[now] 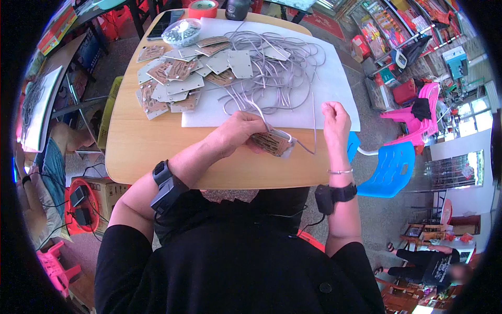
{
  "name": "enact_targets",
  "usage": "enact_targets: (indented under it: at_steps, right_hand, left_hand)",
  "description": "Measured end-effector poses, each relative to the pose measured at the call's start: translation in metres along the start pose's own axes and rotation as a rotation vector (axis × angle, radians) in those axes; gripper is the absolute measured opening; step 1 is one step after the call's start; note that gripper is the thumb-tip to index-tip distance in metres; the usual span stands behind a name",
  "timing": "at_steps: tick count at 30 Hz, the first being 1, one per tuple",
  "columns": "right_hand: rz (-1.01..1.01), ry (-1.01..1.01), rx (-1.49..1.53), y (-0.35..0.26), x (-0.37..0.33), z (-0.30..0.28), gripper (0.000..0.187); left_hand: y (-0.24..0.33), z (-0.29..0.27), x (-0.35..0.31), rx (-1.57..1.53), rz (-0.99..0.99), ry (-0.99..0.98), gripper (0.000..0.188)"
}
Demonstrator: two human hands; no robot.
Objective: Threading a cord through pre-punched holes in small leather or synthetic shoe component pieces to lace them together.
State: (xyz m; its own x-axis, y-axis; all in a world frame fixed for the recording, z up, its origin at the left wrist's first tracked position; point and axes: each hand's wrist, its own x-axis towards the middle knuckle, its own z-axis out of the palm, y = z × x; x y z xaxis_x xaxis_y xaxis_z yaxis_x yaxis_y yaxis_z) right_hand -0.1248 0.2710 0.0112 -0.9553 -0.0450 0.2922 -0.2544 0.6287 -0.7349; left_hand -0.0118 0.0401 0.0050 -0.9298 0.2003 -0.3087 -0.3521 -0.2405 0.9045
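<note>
Fingers [254, 124] of the left hand [236, 132] around a brown board [273, 143]

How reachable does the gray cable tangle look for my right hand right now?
Probably yes: your right hand is just to the right of the gray cable tangle, and nothing visible blocks the way between them. I can't tell whether it holds something small.
</note>
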Motion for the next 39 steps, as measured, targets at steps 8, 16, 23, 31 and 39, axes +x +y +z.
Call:
enact_targets:
  at_steps: [8, 16, 23, 31, 39]
  right_hand:
    - [-0.111, -0.184, -0.398, 0.023, 0.017, 0.015, 0.027]
    - [0.063, 0.043, 0.869, -0.016, 0.007, -0.069, 0.009]
    - [-0.187, -0.027, 1.230, -0.127, -0.050, -0.131, 0.013]
    - [-0.313, -0.287, 0.653, -0.144, -0.084, -0.079, 0.007]
    - [-0.316, -0.340, 0.255, -0.104, -0.087, 0.017, 0.008]
  left_hand:
    - [-0.004, -0.008, 0.005, 0.022, -0.018, 0.057, 0.026]
    - [-0.002, -0.001, 0.003, 0.450, 0.196, 0.161, 0.024]
    - [-0.003, 0.002, -0.004, 0.776, 0.541, 0.361, 0.025]
    - [0.004, -0.014, 0.006, -0.188, 0.161, 0.253, 0.028]
    - [0.009, -0.011, 0.005, -0.646, -0.064, 0.039, 0.026]
